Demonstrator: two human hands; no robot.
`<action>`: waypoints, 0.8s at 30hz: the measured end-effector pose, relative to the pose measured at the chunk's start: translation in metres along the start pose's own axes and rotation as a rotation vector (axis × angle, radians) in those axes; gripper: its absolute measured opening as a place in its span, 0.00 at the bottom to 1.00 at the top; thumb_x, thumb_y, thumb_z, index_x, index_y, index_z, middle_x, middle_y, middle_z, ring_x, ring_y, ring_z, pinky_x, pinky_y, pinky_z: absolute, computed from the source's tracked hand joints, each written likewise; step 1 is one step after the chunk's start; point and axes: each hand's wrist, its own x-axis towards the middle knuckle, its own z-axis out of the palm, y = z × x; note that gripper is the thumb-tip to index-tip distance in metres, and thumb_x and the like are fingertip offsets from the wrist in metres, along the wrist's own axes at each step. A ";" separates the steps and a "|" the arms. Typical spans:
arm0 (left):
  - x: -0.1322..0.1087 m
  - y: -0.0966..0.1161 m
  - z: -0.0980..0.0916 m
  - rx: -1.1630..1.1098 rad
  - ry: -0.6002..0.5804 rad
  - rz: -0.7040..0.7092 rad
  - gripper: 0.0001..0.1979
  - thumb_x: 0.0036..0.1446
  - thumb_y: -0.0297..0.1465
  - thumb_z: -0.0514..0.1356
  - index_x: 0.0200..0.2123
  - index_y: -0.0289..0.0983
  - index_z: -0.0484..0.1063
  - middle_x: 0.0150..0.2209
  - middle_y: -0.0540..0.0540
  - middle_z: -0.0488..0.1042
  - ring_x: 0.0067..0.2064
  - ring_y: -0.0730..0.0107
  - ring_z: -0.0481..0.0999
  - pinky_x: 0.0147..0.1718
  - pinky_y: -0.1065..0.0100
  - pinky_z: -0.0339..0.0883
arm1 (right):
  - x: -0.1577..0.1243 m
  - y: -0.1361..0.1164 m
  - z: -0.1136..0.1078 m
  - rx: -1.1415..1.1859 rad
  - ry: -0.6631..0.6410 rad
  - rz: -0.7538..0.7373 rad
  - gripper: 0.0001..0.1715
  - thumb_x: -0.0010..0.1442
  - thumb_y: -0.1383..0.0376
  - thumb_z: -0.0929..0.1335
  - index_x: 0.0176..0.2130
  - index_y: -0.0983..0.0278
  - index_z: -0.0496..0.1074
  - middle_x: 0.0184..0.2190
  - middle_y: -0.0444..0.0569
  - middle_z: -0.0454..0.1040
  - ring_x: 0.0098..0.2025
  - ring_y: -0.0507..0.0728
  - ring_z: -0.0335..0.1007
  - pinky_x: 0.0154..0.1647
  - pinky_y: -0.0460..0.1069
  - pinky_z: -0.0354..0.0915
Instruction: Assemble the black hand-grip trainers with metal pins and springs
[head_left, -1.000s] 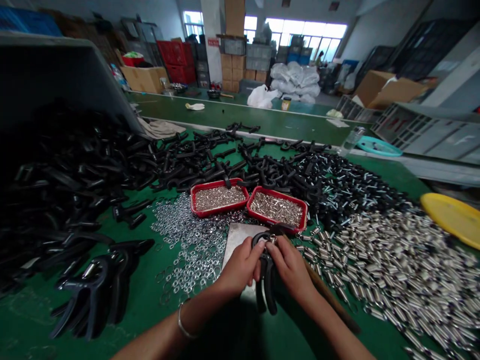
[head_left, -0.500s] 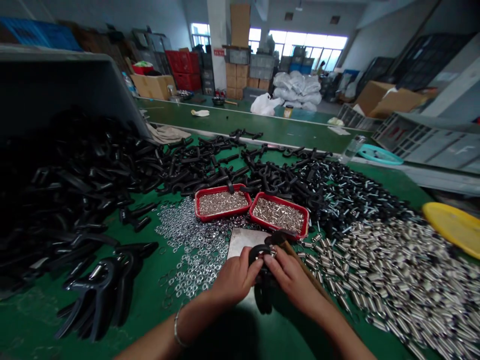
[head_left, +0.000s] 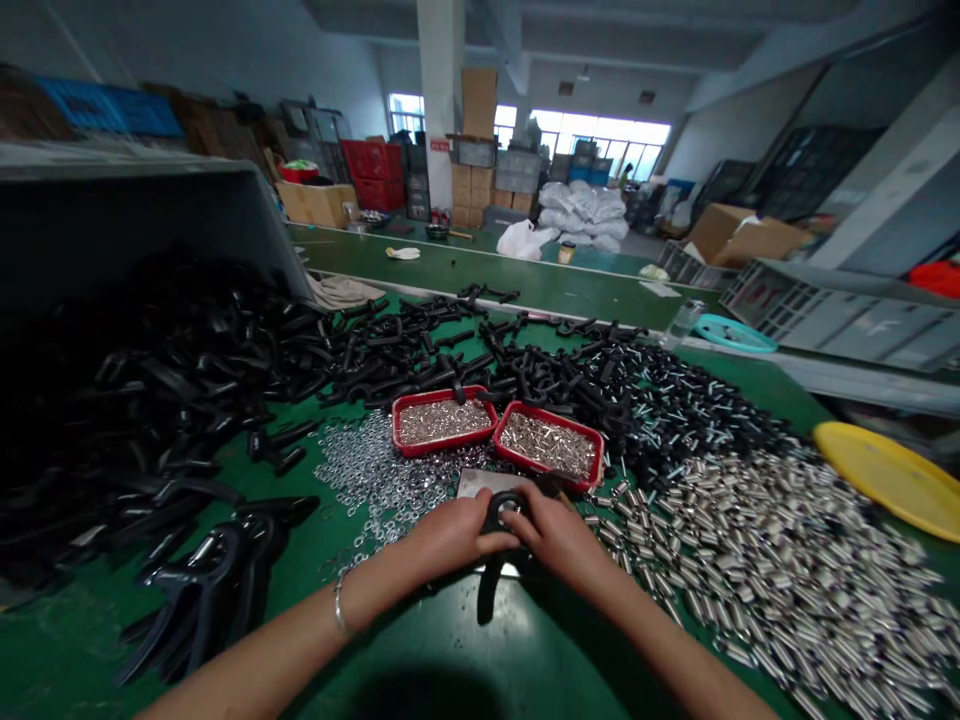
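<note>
In front of me, a black plastic spring clamp (head_left: 489, 592) is held between both hands over the near edge of a metal plate (head_left: 474, 482). My left hand (head_left: 456, 528) grips its left side, thumb and fingers closed. My right hand (head_left: 553, 530) pinches the right side, its fingers at a shiny metal piece in the clamp's rounded part, probably a spring. One black handle hangs down below the hands. Just behind my right hand lies a dark-headed tool (head_left: 553, 487), mostly hidden. Finished-looking clamps (head_left: 199, 580) with springs lie to the left.
Two red trays (head_left: 442, 447) of small metal pins stand beyond the plate. Metal rings (head_left: 367, 470) lie left, springs (head_left: 795, 540) right, and black-headed bolts (head_left: 675, 400) behind those. Black clamp parts (head_left: 187, 370) spill from a grey bin (head_left: 150, 165). A yellow lid (head_left: 892, 480) sits far right.
The clamp has turned in my hands, so its handle now points down and slightly left. My right hand has shifted over its rounded part. The view has tilted up a little.
</note>
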 end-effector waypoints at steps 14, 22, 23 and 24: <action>0.142 0.027 -0.018 0.114 0.300 0.045 0.15 0.64 0.25 0.48 0.43 0.34 0.74 0.47 0.36 0.76 0.52 0.57 0.75 0.52 0.60 0.64 | 0.064 0.038 -0.051 -0.202 0.458 0.009 0.15 0.63 0.71 0.63 0.40 0.63 0.78 0.42 0.55 0.79 0.49 0.62 0.73 0.55 0.53 0.61; 0.164 0.032 -0.003 0.033 0.275 -0.022 0.16 0.59 0.22 0.51 0.47 0.35 0.73 0.51 0.39 0.72 0.53 0.63 0.73 0.53 0.66 0.62 | 0.062 0.073 -0.045 -0.315 0.458 0.053 0.12 0.57 0.70 0.69 0.41 0.60 0.78 0.44 0.54 0.78 0.52 0.64 0.72 0.60 0.56 0.57; 0.164 0.032 -0.005 0.025 0.268 -0.029 0.15 0.58 0.22 0.53 0.46 0.36 0.73 0.51 0.39 0.73 0.53 0.63 0.73 0.53 0.66 0.62 | 0.064 0.074 -0.044 -0.319 0.450 0.050 0.11 0.57 0.70 0.69 0.41 0.61 0.78 0.45 0.55 0.78 0.52 0.65 0.71 0.60 0.56 0.57; 0.163 0.033 -0.007 0.019 0.260 -0.034 0.14 0.57 0.23 0.54 0.45 0.36 0.73 0.50 0.40 0.73 0.53 0.63 0.73 0.52 0.67 0.62 | 0.065 0.074 -0.044 -0.322 0.442 0.050 0.11 0.58 0.69 0.69 0.41 0.62 0.78 0.45 0.56 0.78 0.53 0.65 0.71 0.60 0.57 0.57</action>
